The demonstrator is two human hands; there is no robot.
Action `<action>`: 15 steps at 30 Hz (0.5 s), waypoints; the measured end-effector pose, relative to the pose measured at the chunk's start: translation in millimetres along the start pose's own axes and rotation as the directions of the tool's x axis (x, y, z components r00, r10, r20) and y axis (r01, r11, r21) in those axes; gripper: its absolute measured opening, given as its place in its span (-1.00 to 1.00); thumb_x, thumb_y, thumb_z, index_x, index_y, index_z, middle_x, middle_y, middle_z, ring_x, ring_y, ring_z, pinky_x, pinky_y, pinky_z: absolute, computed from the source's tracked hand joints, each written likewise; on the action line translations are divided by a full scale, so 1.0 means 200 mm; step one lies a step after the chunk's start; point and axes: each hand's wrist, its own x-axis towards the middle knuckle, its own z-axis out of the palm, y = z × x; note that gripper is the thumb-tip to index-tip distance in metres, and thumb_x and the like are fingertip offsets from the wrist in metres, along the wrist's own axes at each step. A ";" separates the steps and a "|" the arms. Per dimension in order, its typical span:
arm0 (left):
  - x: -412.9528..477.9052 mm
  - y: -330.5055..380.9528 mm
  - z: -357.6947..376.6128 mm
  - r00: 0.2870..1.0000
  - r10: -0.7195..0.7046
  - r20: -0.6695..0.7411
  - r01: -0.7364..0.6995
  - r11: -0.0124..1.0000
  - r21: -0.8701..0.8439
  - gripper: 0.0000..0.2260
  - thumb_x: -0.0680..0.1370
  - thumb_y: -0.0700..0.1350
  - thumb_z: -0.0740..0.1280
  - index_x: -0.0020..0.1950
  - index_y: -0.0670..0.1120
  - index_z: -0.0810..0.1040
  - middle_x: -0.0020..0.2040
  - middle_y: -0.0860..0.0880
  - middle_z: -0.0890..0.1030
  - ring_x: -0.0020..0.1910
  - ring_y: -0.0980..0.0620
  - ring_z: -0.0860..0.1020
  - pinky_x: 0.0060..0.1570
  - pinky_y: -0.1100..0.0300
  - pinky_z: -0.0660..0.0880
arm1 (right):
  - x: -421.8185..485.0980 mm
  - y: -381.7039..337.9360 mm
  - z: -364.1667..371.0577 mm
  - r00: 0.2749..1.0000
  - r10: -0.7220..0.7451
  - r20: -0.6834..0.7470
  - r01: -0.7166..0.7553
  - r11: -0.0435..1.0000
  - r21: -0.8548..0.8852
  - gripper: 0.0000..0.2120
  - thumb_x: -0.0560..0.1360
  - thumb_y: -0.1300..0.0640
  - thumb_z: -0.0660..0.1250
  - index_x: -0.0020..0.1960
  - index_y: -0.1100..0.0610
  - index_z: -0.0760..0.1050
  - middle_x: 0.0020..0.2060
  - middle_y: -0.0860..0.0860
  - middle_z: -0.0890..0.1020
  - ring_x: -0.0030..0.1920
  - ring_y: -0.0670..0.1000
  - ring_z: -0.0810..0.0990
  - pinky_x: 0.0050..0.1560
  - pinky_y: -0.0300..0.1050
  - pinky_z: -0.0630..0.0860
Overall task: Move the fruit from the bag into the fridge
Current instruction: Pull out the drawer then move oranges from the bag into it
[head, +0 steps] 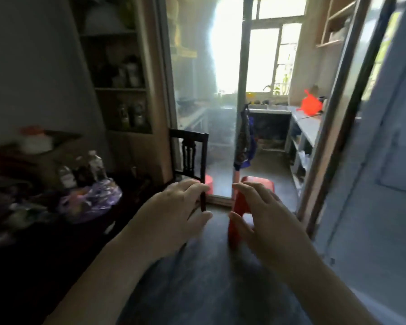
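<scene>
No text, brand, number or sign can be read anywhere, since the labels on the bottles (95, 164) standing on the dark table (56, 245) and on the jars (130, 72) in the shelf unit (121, 89) are too blurred to make out.

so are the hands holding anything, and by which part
Nothing is held: the left hand and right hand are both open in mid-air, and the purple bag lies apart, off to the left.
</scene>
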 end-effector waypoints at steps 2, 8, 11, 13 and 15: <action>-0.06 -0.28 -0.06 0.994 -0.108 -0.031 0.110 0.993 0.047 -0.54 0.54 0.16 0.22 0.41 0.09 0.29 0.37 0.15 0.36 0.34 0.12 0.33 0.29 0.11 0.33 | 0.17 -0.16 0.20 0.998 -0.062 0.033 0.060 0.996 0.067 -0.48 0.53 -0.14 0.19 0.45 -0.08 0.20 0.40 -0.15 0.30 0.38 -0.14 0.26 0.21 -0.36 0.10; -0.24 -0.93 -0.11 0.941 -0.332 -0.067 0.337 0.937 0.092 -0.59 0.58 0.06 0.18 0.41 0.06 0.25 0.37 0.14 0.32 0.37 0.15 0.27 0.31 0.17 0.28 | 0.53 -0.49 0.73 0.971 -0.178 0.157 0.146 0.970 0.193 -0.42 0.46 -0.04 0.33 0.42 0.08 0.29 0.29 0.00 0.47 0.28 0.02 0.46 0.18 -0.23 0.33; -0.24 -1.17 -0.09 0.912 -0.405 -0.065 0.410 0.908 0.091 -0.56 0.59 0.07 0.15 0.45 0.05 0.19 0.41 0.14 0.26 0.41 0.18 0.18 0.35 0.24 0.19 | 0.70 -0.56 0.92 0.949 -0.254 0.188 0.211 0.951 0.224 -0.43 0.48 -0.07 0.28 0.44 0.06 0.26 0.32 -0.04 0.43 0.32 0.00 0.42 0.22 -0.12 0.45; -0.22 -1.31 -0.06 0.893 -0.443 -0.081 0.449 0.890 0.080 -0.55 0.59 0.06 0.15 0.46 0.05 0.17 0.43 0.15 0.24 0.42 0.19 0.16 0.33 0.27 0.15 | 0.81 -0.57 1.04 0.938 -0.289 0.190 0.239 0.938 0.249 -0.45 0.48 -0.06 0.28 0.43 0.06 0.28 0.31 -0.05 0.43 0.31 -0.01 0.42 0.20 -0.10 0.48; -0.17 -1.43 -0.01 0.865 -0.492 -0.101 0.500 0.861 0.094 -0.55 0.59 0.05 0.14 0.47 0.05 0.17 0.43 0.14 0.24 0.42 0.17 0.17 0.32 0.27 0.15 | 0.92 -0.56 1.17 0.921 -0.322 0.218 0.262 0.929 0.261 -0.44 0.49 -0.05 0.30 0.44 0.06 0.27 0.32 -0.06 0.42 0.32 -0.02 0.40 0.20 -0.14 0.45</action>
